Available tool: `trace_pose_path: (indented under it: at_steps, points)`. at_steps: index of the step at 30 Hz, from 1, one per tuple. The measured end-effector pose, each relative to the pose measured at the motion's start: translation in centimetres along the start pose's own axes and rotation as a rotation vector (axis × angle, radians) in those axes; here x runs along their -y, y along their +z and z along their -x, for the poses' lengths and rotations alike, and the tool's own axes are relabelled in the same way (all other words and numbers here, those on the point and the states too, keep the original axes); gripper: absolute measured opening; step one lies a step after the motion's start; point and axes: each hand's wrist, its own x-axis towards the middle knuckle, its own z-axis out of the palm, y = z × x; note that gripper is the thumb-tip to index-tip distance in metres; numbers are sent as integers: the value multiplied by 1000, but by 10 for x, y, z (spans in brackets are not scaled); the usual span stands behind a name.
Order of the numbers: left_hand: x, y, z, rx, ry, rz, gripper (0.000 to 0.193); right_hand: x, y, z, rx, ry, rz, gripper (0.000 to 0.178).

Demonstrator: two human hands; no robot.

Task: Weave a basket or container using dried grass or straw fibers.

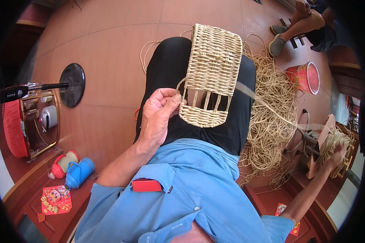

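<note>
A woven straw-cord basket (215,60) rests across my lap. Its upper part is tightly woven; lower down, bare upright cords cross an open gap above a woven end band. My left hand (158,111) pinches the basket's left edge at this gap, thumb against forefinger, where a short loop of cord sticks out. From the right edge a strand of cord (267,106), partly blurred, stretches toward the far right. There my right hand (337,156) reaches out with its fingers closed at a bundle of straw cord (330,143); the fingertips are partly hidden.
A large tangled heap of cord (271,121) covers the floor on my right. Beyond it are a red bucket (308,77) and a seated person's legs (298,30). On my left stand a fan's round black base (73,85) and a blue flask (80,172).
</note>
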Motion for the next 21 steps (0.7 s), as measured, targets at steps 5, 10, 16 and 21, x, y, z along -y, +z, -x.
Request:
trace_pose_path:
  at_steps: [5, 10, 16, 21]
  points:
    - [7, 0, -1, 12, 77, -58, 19, 197, 97, 195, 440, -556, -45, 28]
    - [14, 2, 5, 8, 115, -140, 23, 303, 149, 330, 928, -657, -404, 23]
    - [16, 7, 9, 25, 151, -217, 32, 342, 178, 391, 1115, -771, -455, 22]
    - [14, 9, 9, 63, 108, -117, 36, 351, 193, 406, 1125, -859, -352, 14]
